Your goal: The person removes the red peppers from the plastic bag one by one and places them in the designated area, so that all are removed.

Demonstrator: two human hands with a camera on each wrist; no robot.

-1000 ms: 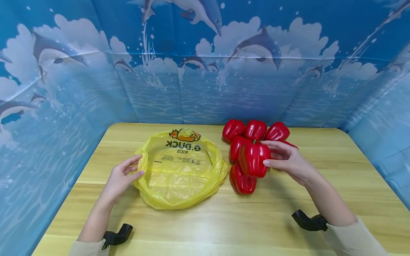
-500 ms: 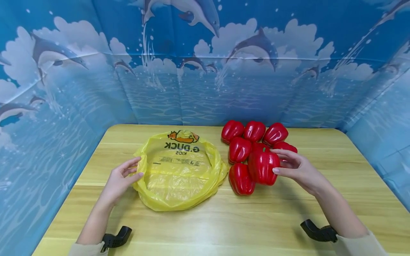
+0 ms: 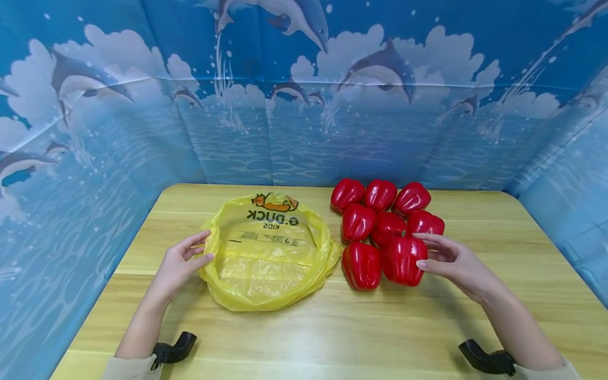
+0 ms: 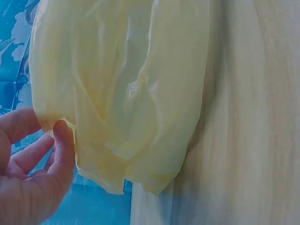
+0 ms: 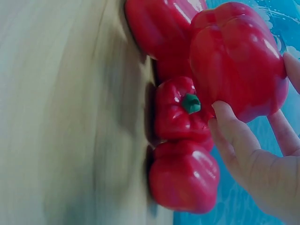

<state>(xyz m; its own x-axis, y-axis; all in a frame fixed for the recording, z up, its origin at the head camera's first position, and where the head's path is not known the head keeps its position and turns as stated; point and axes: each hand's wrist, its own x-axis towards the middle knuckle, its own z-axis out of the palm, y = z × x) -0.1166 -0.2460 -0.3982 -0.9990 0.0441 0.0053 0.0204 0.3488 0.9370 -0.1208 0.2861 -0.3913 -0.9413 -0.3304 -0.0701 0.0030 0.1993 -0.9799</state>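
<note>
A yellow plastic bag (image 3: 285, 300) stands on the table, its wide mouth facing up and its rim folded outward. My left hand (image 3: 177, 266) pinches the bag's left rim between thumb and fingers; the left wrist view shows the crumpled outer side of the bag (image 4: 122, 93). In my right hand (image 3: 458, 266) is a red bell pepper (image 3: 402, 261) with a short green stem, held by its right side. That pepper (image 5: 236, 61) is above the table surface in the right wrist view. Behind and left of it are several more red bell peppers (image 3: 362, 266) in a close group.
The light wooden table (image 3: 304, 343) reaches back to a blue curtain (image 3: 304, 137) printed with dolphins. Black camera mounts (image 3: 176, 348) sit on both wrists. The pepper group lies just right of the bag, its back row near the far table edge.
My right hand has carried its bell pepper to the right and toward me, away from the bag and lower, uncovering the peppers behind. The left hand and bag have stayed in place.
</note>
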